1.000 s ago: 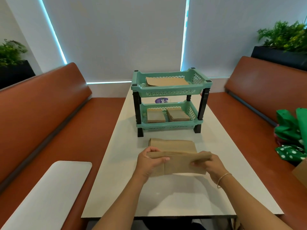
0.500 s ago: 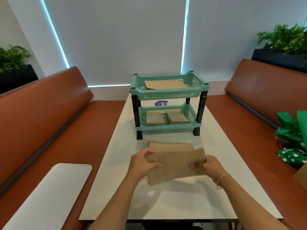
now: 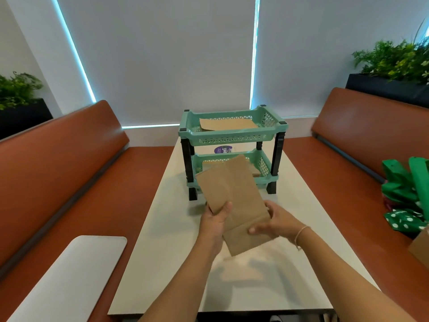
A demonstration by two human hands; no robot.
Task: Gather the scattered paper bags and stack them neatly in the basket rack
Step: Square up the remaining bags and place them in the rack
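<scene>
Head view: a flat brown paper bag [image 3: 234, 201] is held tilted above the white counter [image 3: 267, 282], just in front of the mint-green two-tier plastic basket rack [image 3: 232, 138]. Left hand [image 3: 214, 225] and right hand [image 3: 276, 223] each pinch one side edge (probably to keep it flat for stacking). Both tiers already hold bags.

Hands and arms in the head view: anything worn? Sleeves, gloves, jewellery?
Both forearms are bare to the bottom edge of the picture, with no sleeves in view. No gloves on the left hand or the right hand. The right wrist carries a thin, pale bracelet. No rings or watch can be made out, and the left wrist is bare.
</scene>
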